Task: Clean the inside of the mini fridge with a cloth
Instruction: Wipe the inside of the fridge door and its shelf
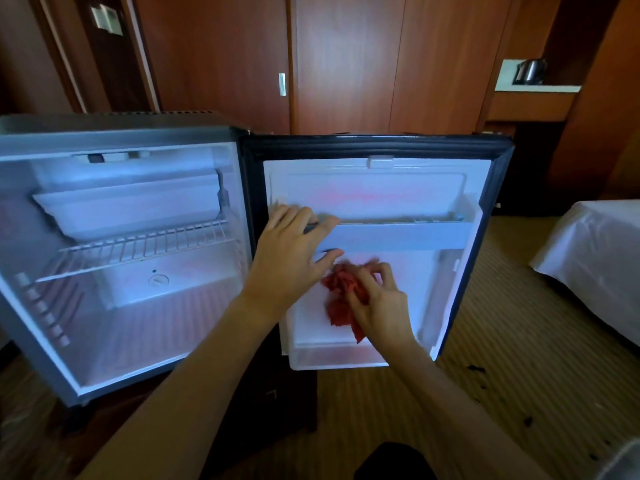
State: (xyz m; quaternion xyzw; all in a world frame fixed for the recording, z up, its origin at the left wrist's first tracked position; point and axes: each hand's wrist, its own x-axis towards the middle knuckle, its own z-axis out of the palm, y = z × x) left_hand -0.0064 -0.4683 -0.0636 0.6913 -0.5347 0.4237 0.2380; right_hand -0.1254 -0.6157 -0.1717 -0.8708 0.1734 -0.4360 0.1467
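Observation:
The mini fridge (114, 133) stands open on the left, its white interior holding a wire shelf (138, 244) and a small freezer box. Its door (377, 181) is swung fully open to the right, inner side facing me. My left hand (294, 251) grips the left end of the door's upper shelf rail (398, 233), fingers over the top and thumb under it. My right hand (377, 303) holds a crumpled red cloth (341, 296) against the white door lining just below that rail, above the lower door bin (339, 358).
Wooden wardrobe doors (346, 64) stand behind the fridge. A kettle (528, 71) sits on a counter at the upper right. A white-covered bed (595, 251) is at the right. Striped carpet (485, 375) with dark specks covers the floor.

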